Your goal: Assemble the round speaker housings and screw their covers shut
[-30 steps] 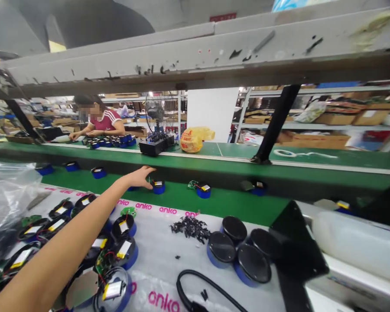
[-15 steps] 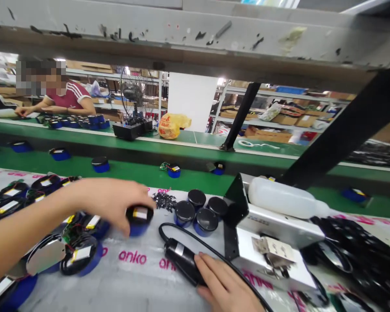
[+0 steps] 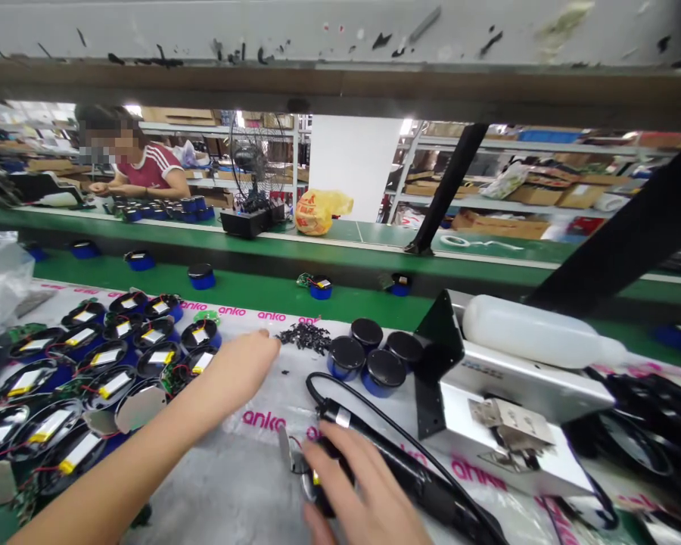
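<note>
My left hand [image 3: 247, 367] is closed, its fingertips at the edge of a heap of small black pieces [image 3: 306, 338]; anything in the fingers is hidden. With my right hand [image 3: 368, 484] I grip a round black housing [image 3: 316, 488] with a battery and a thin disc on wires, mostly covered by my fingers. Beside that hand lies a black electric screwdriver [image 3: 397, 450] with its cable. Several round blue housings with black tops [image 3: 384, 369] stand together past the screwdriver. Left of my forearm sit many open blue housings [image 3: 113, 382] with batteries and wires.
A metal machine [image 3: 505, 431] with a white plastic bottle [image 3: 539, 333] on top stands at right. Beyond the printed sheet runs a green belt [image 3: 261, 291] carrying spaced housings. A black post [image 3: 448, 189] rises behind it. One co-worker [image 3: 153, 170] sits across.
My left hand has let go of the blue housing and moved to the small black pieces. My right hand has left the screwdriver and now holds a housing. The view has shifted left.
</note>
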Motion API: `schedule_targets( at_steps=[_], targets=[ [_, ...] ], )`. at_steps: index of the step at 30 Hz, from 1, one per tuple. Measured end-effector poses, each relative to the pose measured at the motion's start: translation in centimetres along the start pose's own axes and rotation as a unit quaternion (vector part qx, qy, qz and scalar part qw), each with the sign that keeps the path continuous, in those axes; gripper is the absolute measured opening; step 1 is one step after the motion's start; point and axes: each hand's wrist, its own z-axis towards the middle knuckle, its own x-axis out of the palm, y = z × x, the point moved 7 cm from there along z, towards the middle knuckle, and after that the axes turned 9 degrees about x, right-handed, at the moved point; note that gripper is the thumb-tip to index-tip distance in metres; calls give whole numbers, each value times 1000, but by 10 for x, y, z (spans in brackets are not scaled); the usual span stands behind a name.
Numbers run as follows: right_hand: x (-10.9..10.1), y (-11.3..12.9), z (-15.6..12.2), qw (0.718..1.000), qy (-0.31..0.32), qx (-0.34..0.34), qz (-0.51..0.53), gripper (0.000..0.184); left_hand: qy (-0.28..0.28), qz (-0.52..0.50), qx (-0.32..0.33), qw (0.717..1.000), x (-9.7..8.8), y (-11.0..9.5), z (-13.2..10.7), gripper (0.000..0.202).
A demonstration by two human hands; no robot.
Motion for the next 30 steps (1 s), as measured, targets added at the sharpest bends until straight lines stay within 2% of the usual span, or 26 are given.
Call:
schedule_targets(
  at_steps=[2, 4, 8, 11, 14, 16, 18, 20, 23, 27, 29, 30],
  targets=[
    [24, 14, 8, 1000, 2, 0, -27, 44, -1, 14, -30, 999, 1, 16, 25, 21],
    [37, 22, 14, 1000, -15, -3, -16, 44, 1, 18, -45, 999, 7, 24, 44, 27],
    [31, 16, 17, 999, -15, -2, 46, 41, -6, 0, -49, 999, 20, 30, 54, 29],
    [13, 3, 15, 995, 1, 29, 94, 39, -13, -36, -38, 999, 16, 31, 47, 28],
    [-2, -8, 13, 986, 3, 73, 148, 34, -27, -96, -20, 995, 2, 24, 38, 19],
    [-8, -13, 11, 980, -8, 92, 177, 34, -39, -155, -1, 987, -7, 13, 31, 10],
    [-12, -15, 9, 978, -22, 98, 181, 37, -47, -236, 23, 970, -10, -4, 23, 12],
    [-15, -19, 5, 978, -34, 107, 175, 37, -51, -327, 45, 943, -4, -23, 14, 12],
    [-18, -29, -4, 971, -44, 140, 188, 34, -59, -436, 62, 896, 18, -43, 2, 16],
    [-12, -42, -23, 937, -46, 225, 264, 33, -40, -523, 61, 849, 50, -48, -11, 12],
    [-7, -44, -32, 915, -60, 275, 288, 33, -48, -532, 69, 842, 53, -45, -14, 10],
    [-5, -44, -36, 906, -70, 299, 292, 34, -62, -516, 86, 850, 50, -44, -16, 10]
  ],
)
